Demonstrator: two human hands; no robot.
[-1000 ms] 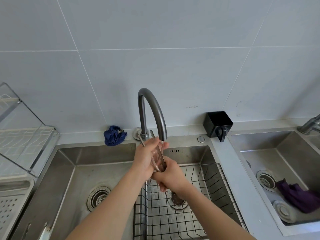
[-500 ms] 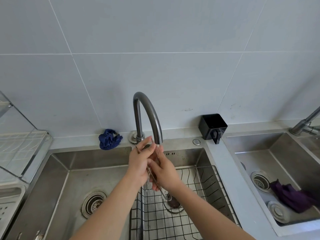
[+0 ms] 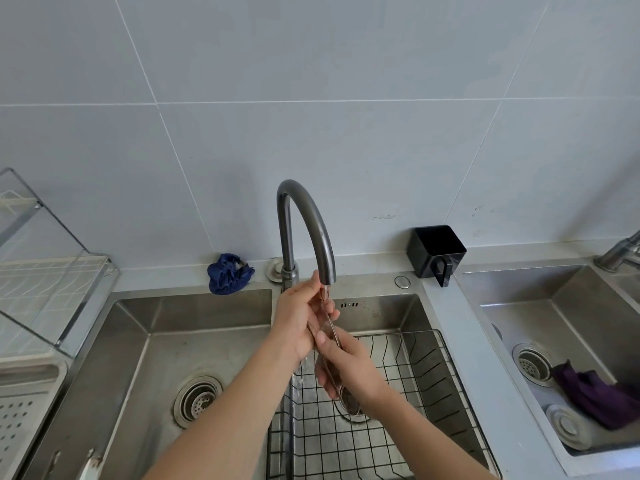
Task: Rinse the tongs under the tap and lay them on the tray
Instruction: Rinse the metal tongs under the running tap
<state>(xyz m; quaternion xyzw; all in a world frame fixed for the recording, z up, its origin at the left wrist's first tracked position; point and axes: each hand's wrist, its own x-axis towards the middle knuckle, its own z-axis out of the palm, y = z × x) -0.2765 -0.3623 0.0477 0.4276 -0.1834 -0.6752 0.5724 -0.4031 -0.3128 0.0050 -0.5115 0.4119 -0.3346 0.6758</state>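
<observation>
Thin metal tongs [image 3: 330, 323] stand nearly upright under the spout of the curved grey tap [image 3: 308, 220], with water running down them. My left hand [image 3: 298, 320] wraps around their upper part just below the spout. My right hand [image 3: 346, 365] grips the lower part, over the wire basket. Most of the tongs are hidden by my fingers. A white perforated tray [image 3: 20, 407] sits at the far left edge, beside the sink.
A double steel sink [image 3: 166, 341] holds a black wire basket [image 3: 415, 386] in its right basin. A blue cloth [image 3: 228, 273] and a black cup [image 3: 436, 252] sit on the back ledge. A glass dish rack [image 3: 45, 271] stands left. A second sink [image 3: 561, 341] with purple cloth [image 3: 595, 393] lies right.
My right hand has slid down the tongs away from the spout, while my left hand has stayed high near it. The view has shifted slightly.
</observation>
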